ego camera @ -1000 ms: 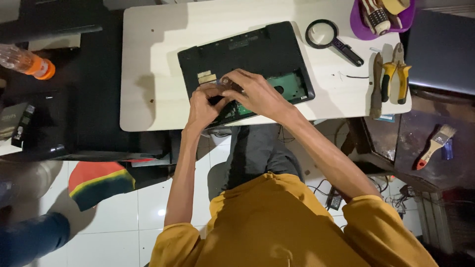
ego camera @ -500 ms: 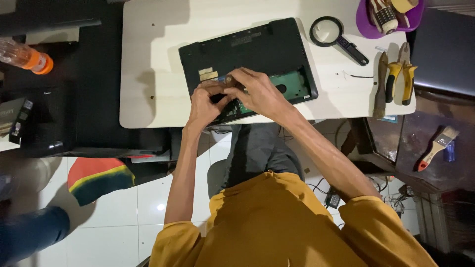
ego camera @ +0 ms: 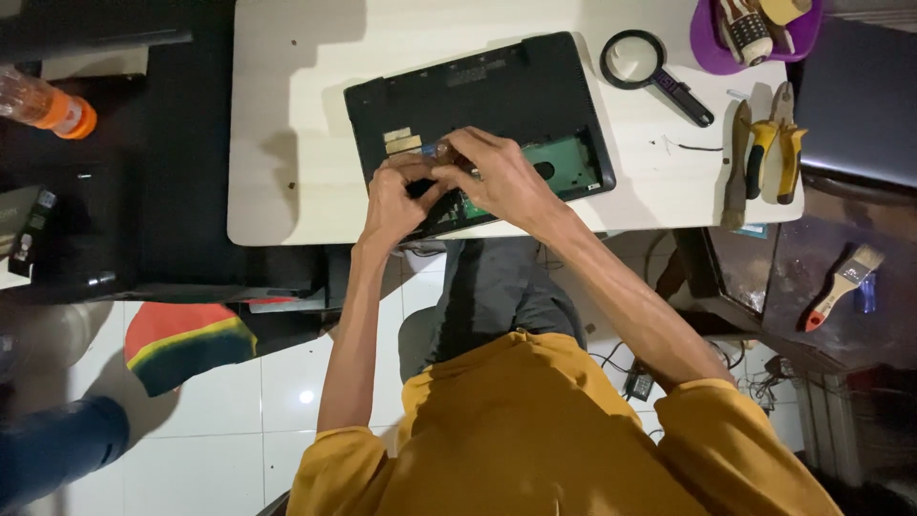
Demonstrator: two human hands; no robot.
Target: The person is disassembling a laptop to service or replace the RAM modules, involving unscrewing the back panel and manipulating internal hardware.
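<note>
A black laptop [ego camera: 497,91] lies bottom-up on the pale table [ego camera: 287,115]. An open bay near its front edge shows a green circuit board [ego camera: 568,162]. Both my hands meet over that bay. My right hand [ego camera: 501,177] pinches a small tool [ego camera: 437,149] with a bluish end, its fingertips pointing left. My left hand [ego camera: 394,199] is curled beside it, fingertips touching the laptop at the bay's left side. The hands hide whatever lies under them.
A magnifying glass [ego camera: 650,72], yellow-handled pliers [ego camera: 778,148], a long dark tool [ego camera: 737,167] and a purple bowl [ego camera: 712,43] sit at the table's right. A red-handled brush [ego camera: 841,287] lies lower right. An orange-capped bottle [ego camera: 48,105] lies on the black surface at left.
Both hands stay over the open bay with only small finger movements. The view has shifted slightly.
</note>
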